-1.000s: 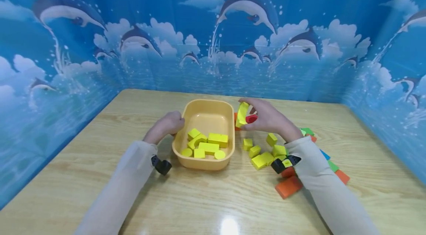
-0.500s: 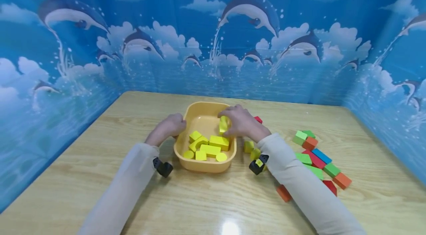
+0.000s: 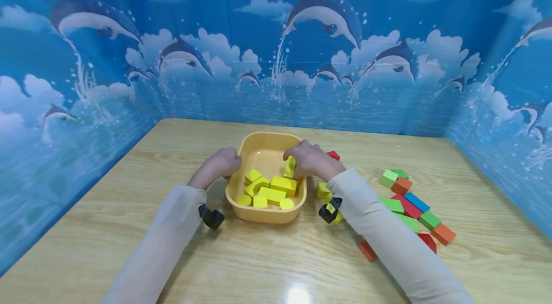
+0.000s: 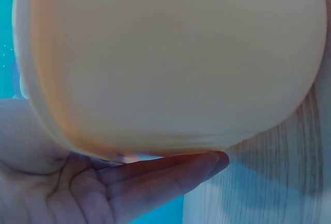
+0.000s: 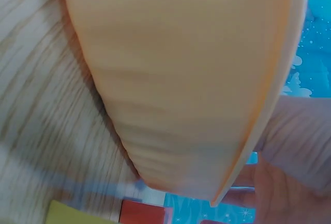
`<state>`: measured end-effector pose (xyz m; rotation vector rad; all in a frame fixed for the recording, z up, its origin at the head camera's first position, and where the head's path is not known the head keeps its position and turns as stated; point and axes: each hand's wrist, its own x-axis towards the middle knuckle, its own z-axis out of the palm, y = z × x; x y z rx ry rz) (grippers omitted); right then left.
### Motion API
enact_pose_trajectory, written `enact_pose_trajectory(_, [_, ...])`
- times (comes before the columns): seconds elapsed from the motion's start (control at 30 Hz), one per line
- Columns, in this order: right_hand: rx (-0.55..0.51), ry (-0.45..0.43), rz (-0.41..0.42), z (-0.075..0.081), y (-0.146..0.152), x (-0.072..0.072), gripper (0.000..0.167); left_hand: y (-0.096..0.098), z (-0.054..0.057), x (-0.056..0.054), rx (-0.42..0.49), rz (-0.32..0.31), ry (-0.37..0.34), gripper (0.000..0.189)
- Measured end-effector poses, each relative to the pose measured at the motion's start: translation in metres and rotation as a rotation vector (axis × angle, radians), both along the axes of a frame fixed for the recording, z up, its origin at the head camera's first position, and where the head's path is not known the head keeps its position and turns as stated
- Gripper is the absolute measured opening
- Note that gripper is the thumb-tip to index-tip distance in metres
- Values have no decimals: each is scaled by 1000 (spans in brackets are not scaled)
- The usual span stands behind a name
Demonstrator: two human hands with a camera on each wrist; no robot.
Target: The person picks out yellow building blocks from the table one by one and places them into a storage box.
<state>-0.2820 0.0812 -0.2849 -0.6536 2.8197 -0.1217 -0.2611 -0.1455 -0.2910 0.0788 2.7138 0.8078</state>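
A light-orange plastic tub (image 3: 266, 217) stands on the table with several yellow blocks (image 3: 272, 194) lying in its near half. At its left rim, my left hand (image 3: 222, 162) grips the wall; the left wrist view shows the fingers (image 4: 155, 185) along the outside of the tub. My right hand (image 3: 311, 159) reaches over the right rim and holds a yellow block (image 3: 290, 167) upright inside, near the right wall. In the right wrist view the tub wall (image 5: 181, 79) hides that block and most of the fingers.
Several yellow blocks (image 3: 321, 190) lie just right of the tub, partly behind the right wrist. Farther right is a group of green (image 3: 429, 220), red (image 3: 427, 242), orange (image 3: 443, 233) and blue blocks (image 3: 417, 201). A dolphin-print curtain (image 3: 276, 55) surrounds the table.
My right hand has carried the yellow block left over the rim and lowered it into the tub. My left hand keeps its grip at the left rim.
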Motion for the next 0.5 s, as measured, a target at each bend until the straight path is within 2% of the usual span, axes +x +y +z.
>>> enact_pose_trajectory(0.2, [-44,36,40,0,5,1,52,1,-1,-1,-3,-9,-11,27])
enact_pose_trajectory(0.4, [-237,200,105,0,23,9,41,2,-1,-1,3,-1,-9,27])
enact_pose_trajectory(0.5, [-313,251,120,3,35,16,35,2,0,1,14,16,-10,26])
